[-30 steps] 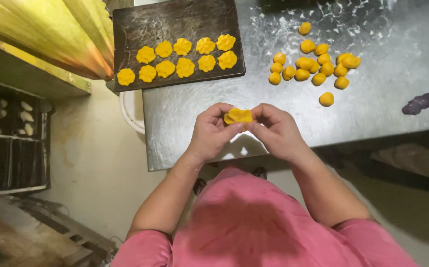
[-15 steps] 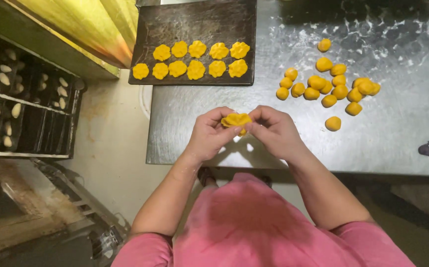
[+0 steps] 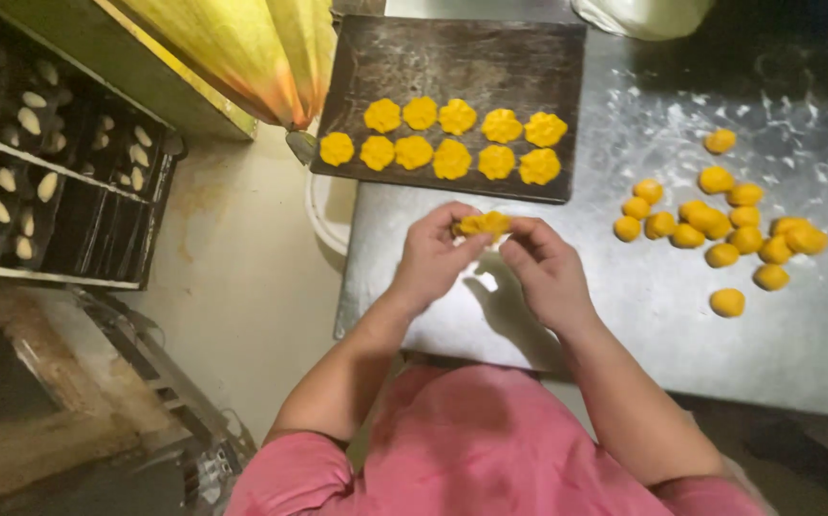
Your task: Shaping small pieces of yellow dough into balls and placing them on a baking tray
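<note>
A small yellow dough piece [image 3: 484, 225] is held up over the metal table [image 3: 624, 325], near its left edge. Its long side runs left to right between the two hands. The left hand [image 3: 430, 258] pinches its left end with curled fingertips, and the right hand [image 3: 546, 272] pinches its right end the same way. Just past the hands, a dark baking tray [image 3: 452, 48] sits at the table's far left corner with ten flower-shaped yellow pieces [image 3: 452, 143] in two rows. To the right, a bunch of round yellow dough balls [image 3: 720, 229] lies on the table. A white bag [image 3: 643, 14] sits at the far edge
</note>
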